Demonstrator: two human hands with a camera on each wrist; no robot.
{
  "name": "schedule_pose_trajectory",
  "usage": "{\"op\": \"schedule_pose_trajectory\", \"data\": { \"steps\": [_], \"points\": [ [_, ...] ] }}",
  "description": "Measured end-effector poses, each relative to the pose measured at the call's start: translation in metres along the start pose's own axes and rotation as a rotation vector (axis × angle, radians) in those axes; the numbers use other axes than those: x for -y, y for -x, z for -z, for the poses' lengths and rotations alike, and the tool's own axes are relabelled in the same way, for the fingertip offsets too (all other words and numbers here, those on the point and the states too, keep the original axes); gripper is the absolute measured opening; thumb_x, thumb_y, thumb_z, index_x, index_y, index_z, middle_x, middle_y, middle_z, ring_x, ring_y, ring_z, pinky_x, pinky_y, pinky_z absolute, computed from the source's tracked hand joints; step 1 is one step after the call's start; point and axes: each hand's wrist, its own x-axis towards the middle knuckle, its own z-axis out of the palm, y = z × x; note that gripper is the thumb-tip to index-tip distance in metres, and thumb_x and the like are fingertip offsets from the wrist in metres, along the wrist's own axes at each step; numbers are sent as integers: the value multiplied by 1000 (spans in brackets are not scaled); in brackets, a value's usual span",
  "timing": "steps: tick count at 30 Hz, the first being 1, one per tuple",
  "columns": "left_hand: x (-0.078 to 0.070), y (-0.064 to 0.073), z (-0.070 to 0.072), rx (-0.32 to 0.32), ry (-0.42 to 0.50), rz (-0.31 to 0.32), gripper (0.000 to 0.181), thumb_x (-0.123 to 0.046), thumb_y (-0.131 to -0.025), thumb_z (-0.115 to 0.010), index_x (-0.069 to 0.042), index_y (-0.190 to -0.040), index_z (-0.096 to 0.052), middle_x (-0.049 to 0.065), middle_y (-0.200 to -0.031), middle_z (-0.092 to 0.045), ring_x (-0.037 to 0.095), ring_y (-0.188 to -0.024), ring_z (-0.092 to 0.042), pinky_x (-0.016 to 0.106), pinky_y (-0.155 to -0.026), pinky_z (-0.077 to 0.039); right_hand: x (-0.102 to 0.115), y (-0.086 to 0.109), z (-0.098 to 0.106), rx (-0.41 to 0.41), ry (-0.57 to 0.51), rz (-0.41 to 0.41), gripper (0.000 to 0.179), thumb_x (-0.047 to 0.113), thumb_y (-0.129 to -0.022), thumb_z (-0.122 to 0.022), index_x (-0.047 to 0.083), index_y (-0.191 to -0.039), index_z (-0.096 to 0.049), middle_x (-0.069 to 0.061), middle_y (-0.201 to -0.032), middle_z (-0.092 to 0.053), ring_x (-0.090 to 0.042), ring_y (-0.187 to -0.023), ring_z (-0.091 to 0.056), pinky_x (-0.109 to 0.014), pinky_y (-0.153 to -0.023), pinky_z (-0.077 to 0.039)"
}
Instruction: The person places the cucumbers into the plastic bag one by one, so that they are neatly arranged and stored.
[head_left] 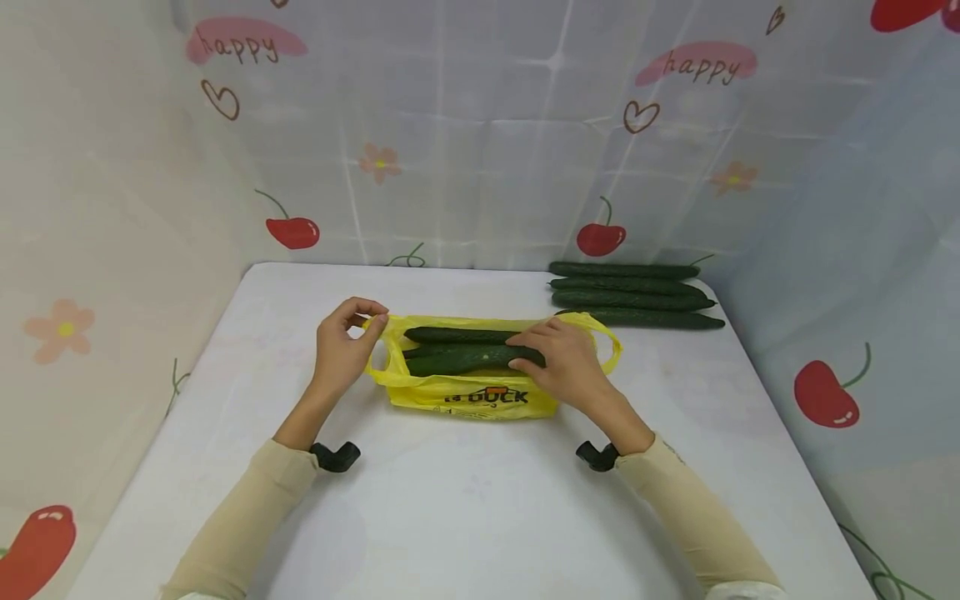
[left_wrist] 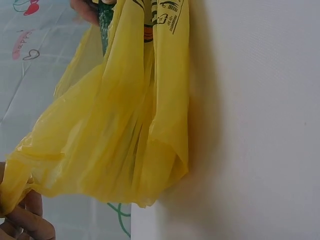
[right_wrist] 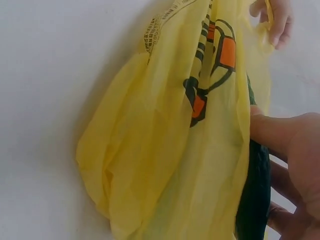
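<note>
A yellow plastic bag (head_left: 457, 403) with dark print lies on the white table, its mouth open upward. My left hand (head_left: 341, 350) pinches the bag's left handle; in the left wrist view those fingers (left_wrist: 32, 220) hold the stretched, gathered plastic. With my right hand (head_left: 573, 362) I grip the right end of a dark green cucumber (head_left: 468, 361), which lies lengthwise in the bag's mouth. Another cucumber (head_left: 453, 335) lies behind it in the bag. In the right wrist view, the thumb (right_wrist: 272, 130) presses the held cucumber (right_wrist: 255, 195) from the near side, beside the bag's wall. The bag's bottom is hidden.
Several more cucumbers (head_left: 633, 298) lie side by side at the table's back right, just behind the bag's right handle (head_left: 613, 354). A printed curtain (head_left: 480, 167) hangs along the back and sides of the white table (head_left: 465, 517).
</note>
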Motion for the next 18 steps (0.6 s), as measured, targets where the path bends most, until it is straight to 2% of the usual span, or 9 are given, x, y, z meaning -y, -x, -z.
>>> {"op": "schedule_pose_trajectory", "data": {
  "steps": [5, 9, 14, 18],
  "points": [
    [0, 0, 0, -2, 6, 0, 12, -22, -104, -73, -13, -111, -76, 6, -112, -76, 14, -99, -58, 29, -93, -48, 1, 0, -5, 72, -35, -50, 34, 40, -95, -83, 24, -126, -80, 0, -122, -81, -22, -102, -70, -42, -89, -59],
    [0, -2, -1, -8, 11, -19, 12, -21, -104, -73, -12, -110, -76, 7, -111, -76, 14, -98, -59, 33, -94, -49, -2, 0, -6, 167, -127, -60, 34, 37, -98, -81, 22, -129, -78, 0, -127, -79, -24, -113, -70, -47, -102, -59],
    [2, -2, -1, -6, 3, -15, 13, -23, -105, -73, -12, -111, -76, 6, -110, -76, 13, -99, -59, 25, -94, -47, -7, 2, -5, 289, -248, -71, 35, 30, -100, -79, 19, -133, -76, -3, -133, -76, -28, -126, -67, -50, -108, -56],
    [2, 0, -1, -8, -1, -6, 14, -24, -105, -72, -12, -112, -76, 6, -111, -76, 14, -100, -58, 23, -95, -46, -11, 3, -6, 322, -287, -74, 35, 28, -100, -79, 18, -133, -75, -3, -133, -74, -28, -126, -67, -50, -107, -57]
  ]
}}
